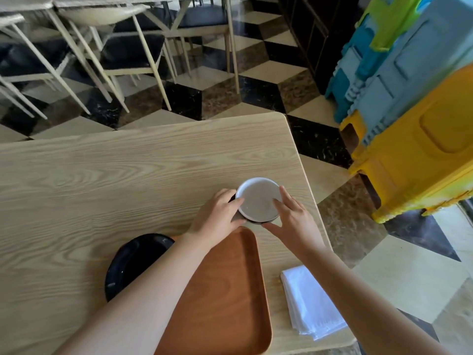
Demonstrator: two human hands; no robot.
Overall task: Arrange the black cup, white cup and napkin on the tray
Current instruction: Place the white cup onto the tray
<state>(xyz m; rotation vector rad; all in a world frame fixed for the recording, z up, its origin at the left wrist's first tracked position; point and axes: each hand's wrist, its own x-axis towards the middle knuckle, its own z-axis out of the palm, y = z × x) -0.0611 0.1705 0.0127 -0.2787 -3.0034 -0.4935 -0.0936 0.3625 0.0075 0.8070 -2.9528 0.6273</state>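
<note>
White cup (258,198) gripped by both hands, off tray (230,290).
Left hand (217,219) at 9 o'clock, right hand (291,221) at 3; napkin (309,303) on table (102,175).

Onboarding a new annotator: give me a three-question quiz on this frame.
1. True or false: the napkin lies on the tray.
2. Which hands touch the white cup? A) left hand only B) right hand only C) both
3. Fill in: the black dish sits to the tray's ____.

Key: 1 false, it lies on the table right of the tray; 2 C; 3 left.
</note>
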